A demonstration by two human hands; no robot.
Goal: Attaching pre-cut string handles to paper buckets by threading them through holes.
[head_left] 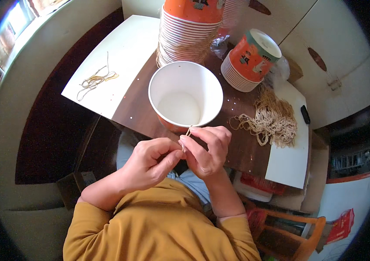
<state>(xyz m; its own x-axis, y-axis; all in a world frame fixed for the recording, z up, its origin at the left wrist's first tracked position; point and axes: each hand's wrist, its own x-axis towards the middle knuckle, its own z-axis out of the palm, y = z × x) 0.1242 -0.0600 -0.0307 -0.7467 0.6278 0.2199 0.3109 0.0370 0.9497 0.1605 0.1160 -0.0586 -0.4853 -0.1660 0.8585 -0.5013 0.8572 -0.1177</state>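
Observation:
Both my hands meet just in front of a large round paper bucket, white inside and orange outside, which stands with its mouth up at the table's near edge. A short bit of pale cord shows between my fingertips. My left hand pinches the cord's lower part between thumb and forefinger. Higher up, the thumb and fingers of my right hand close on the same cord. Its ends are hidden by the fingers. To the right lies a tangled heap of cream and tan cords.
Behind the bucket rises a tall stack of nested buckets; a shorter upside-down stack stands right of it. Loose cords lie on a white sheet at left. A small black object sits at the right edge, above a wooden chair.

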